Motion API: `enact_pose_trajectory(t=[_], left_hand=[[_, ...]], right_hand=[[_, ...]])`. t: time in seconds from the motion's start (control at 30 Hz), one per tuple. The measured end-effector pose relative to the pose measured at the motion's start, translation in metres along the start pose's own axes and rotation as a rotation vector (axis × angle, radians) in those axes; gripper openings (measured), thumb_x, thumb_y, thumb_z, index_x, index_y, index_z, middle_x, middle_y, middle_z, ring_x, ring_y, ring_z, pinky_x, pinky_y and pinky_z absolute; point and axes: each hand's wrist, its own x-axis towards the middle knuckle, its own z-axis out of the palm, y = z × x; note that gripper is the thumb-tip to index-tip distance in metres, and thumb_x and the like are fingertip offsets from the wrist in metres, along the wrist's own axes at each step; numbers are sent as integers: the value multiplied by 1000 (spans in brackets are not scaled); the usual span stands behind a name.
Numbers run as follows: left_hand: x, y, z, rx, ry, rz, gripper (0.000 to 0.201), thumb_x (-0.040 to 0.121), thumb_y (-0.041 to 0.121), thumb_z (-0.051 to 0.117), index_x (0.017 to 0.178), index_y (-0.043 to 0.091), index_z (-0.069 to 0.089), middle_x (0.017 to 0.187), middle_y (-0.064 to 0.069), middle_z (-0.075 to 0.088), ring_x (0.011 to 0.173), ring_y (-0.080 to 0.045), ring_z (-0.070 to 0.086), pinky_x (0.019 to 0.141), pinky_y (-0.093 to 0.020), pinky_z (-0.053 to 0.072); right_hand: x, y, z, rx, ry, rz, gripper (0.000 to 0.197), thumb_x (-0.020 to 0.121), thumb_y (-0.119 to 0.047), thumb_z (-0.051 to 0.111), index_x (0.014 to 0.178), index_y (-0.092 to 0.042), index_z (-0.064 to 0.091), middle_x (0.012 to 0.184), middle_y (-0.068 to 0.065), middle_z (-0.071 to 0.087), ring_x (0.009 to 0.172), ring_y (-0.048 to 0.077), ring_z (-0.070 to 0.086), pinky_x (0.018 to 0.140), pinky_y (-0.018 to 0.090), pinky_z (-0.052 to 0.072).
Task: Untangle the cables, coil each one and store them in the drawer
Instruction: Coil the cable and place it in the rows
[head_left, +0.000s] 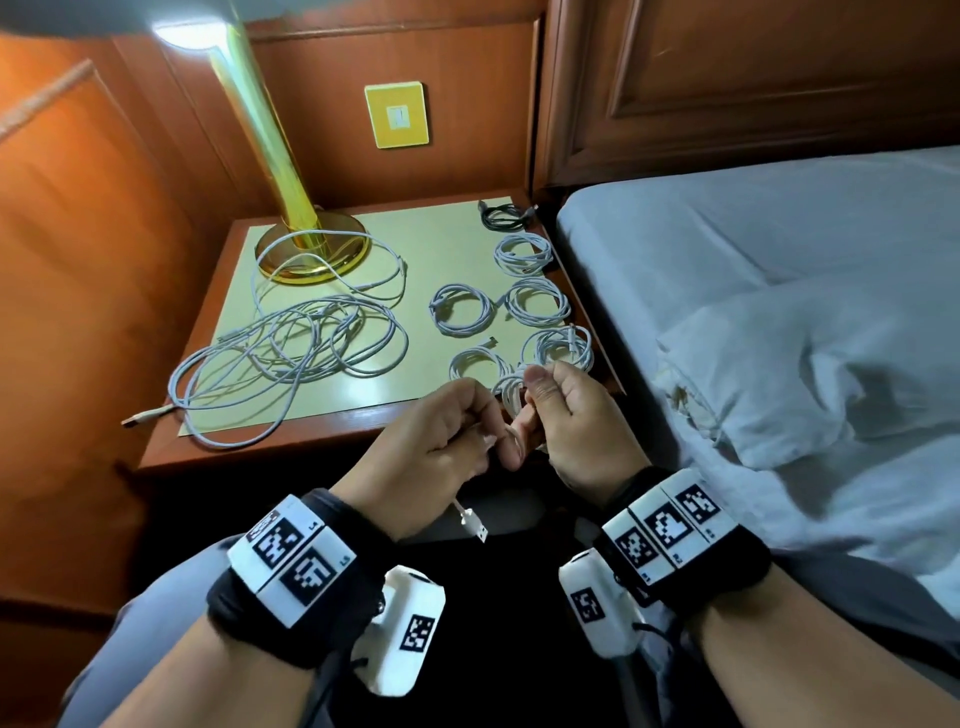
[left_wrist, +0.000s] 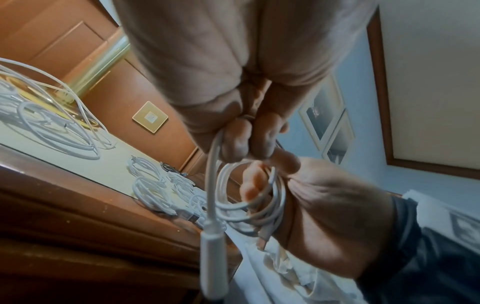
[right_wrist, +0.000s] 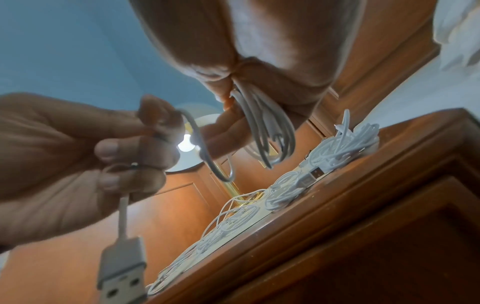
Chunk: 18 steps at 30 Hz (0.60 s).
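Both hands (head_left: 498, 421) grip unlabelled white cable (left_wrist: 249, 203).

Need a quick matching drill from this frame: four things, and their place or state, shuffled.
Things:
1. USB plug
2. dark cable
3. tangle
4. lamp

Places/states:
A. far right corner of the nightstand, coiled
B. far left, a white cable looped around its base
C. hangs below the left hand
D. near left, loose loops

Pairs: 1-C, 2-A, 3-D, 4-B
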Motion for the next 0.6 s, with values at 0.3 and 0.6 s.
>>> enact_pose_trajectory(t=[0.3,0.6], left_hand=[[3,-7,-6,-44,84,-87,19,101,-7,42,94,10,46,69,-5,63,48,-4,46,50,-12,37],[1,-3,-7,-113,125,-114,16,100,-7,47,94,8,50,71,-9,67,48,-13,38,46,-20,32]], right_hand=[[-4,-5,1,22,-49,85,39,104,-39,42,87,-6,52,60,1,66,45,3,54,59,25,38],[-3,3,5,143,1,114,38,100,-51,47,77,-23,57,67,5,64,54,8,55,56,26,46]])
